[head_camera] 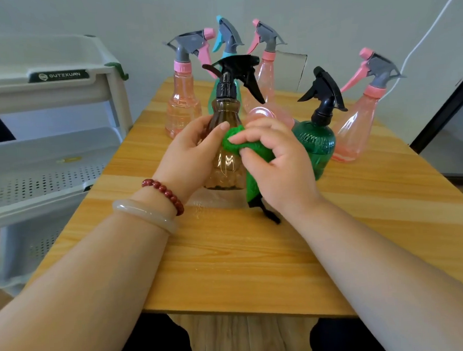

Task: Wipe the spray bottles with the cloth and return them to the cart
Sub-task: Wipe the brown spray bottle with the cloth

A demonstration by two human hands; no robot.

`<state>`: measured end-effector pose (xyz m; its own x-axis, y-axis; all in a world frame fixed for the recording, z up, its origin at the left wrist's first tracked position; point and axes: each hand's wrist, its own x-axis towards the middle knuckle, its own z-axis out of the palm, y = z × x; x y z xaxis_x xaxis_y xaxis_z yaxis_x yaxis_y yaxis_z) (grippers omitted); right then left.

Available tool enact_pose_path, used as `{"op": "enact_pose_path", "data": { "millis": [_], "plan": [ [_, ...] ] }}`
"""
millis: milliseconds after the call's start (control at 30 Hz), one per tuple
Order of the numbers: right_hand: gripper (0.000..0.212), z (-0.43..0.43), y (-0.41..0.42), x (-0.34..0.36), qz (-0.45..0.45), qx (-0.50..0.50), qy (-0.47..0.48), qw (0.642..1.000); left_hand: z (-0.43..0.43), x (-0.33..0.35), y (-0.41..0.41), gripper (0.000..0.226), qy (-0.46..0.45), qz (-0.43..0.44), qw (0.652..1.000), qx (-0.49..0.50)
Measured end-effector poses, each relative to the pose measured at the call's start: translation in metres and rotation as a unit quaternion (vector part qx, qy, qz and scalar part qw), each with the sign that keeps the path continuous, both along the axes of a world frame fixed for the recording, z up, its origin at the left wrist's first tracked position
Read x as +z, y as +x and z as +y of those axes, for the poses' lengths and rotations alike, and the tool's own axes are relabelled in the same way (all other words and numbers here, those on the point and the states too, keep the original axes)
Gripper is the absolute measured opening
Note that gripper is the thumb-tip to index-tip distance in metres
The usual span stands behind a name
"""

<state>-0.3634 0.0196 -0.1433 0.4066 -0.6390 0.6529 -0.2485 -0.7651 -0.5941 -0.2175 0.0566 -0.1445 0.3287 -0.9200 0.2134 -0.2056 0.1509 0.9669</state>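
Observation:
A brown spray bottle (225,109) with a black trigger head stands upright on the wooden table (243,256). My left hand (193,153) grips its body from the left, thumb across the front. My right hand (275,159) holds a bunched green cloth (233,140) and presses it against the bottle's right side. The cloth's tail hangs down to the table below my right palm.
Behind stand a green bottle (316,145), three pink bottles (183,107) (266,72) (357,129), a teal bottle (226,40) and a pink object lying flat (272,113). A white tiered cart (43,86) stands at the table's left, its perforated shelf (35,182) bare.

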Motion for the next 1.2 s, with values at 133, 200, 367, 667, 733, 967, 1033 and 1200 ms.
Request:
{"op": "enact_pose_path", "data": {
  "millis": [133,200,367,667,733,967,1033,1200],
  "plan": [
    [0.022,0.011,-0.003,-0.008,0.033,0.032,-0.050,0.998,0.002,0.001,0.002,0.021,-0.005,0.011,1.000,-0.001],
    [0.023,0.012,-0.009,-0.010,0.042,0.050,-0.065,0.996,0.003,0.002,0.001,0.021,-0.007,0.008,1.000,-0.007],
    [0.026,-0.001,-0.009,0.000,0.026,0.007,-0.035,0.999,0.002,0.002,-0.001,0.021,-0.004,0.017,1.000,0.003],
    [0.020,-0.003,-0.010,-0.004,0.107,0.048,-0.193,0.974,0.004,0.003,-0.001,0.020,-0.008,-0.005,1.000,0.010],
    [0.020,-0.005,-0.009,-0.004,0.083,0.025,-0.177,0.980,0.004,0.003,-0.001,0.020,-0.008,-0.005,1.000,0.012],
    [0.020,0.001,-0.018,-0.021,0.122,0.068,-0.260,0.955,0.003,0.002,-0.001,0.030,-0.014,-0.038,0.999,0.012],
    [0.021,0.000,-0.021,-0.020,0.145,0.080,-0.285,0.944,0.002,0.002,-0.002,0.031,-0.018,-0.042,0.999,0.011],
    [0.019,-0.003,-0.013,-0.009,0.138,0.059,-0.282,0.947,0.003,0.002,-0.001,0.034,-0.027,-0.034,0.999,0.005]
  ]
}}
